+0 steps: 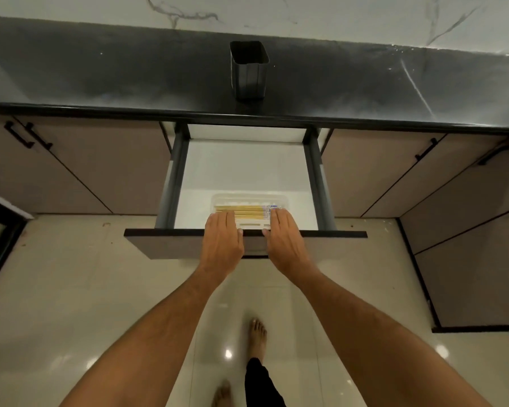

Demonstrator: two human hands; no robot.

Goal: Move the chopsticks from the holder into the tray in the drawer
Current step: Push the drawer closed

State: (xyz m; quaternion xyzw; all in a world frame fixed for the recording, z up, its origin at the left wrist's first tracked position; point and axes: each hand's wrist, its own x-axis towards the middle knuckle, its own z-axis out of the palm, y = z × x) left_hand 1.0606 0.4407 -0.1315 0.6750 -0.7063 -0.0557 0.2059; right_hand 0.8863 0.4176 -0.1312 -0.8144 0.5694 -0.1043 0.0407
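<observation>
Chopsticks (241,212) lay in the tray (249,198) in the drawer (244,168), both hands' (223,239) (283,240) straight fingers resting flat on them, and a careless nudge might have spilled them over the rim.

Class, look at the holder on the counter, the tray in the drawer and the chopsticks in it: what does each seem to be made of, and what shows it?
Holder: probably brushed metal, grey with a dull sheen; coated plastic is possible.
Tray: clear or whitish plastic, with a thin moulded rim.
Chopsticks: likely bamboo or wood, pale yellow and matte.
</observation>
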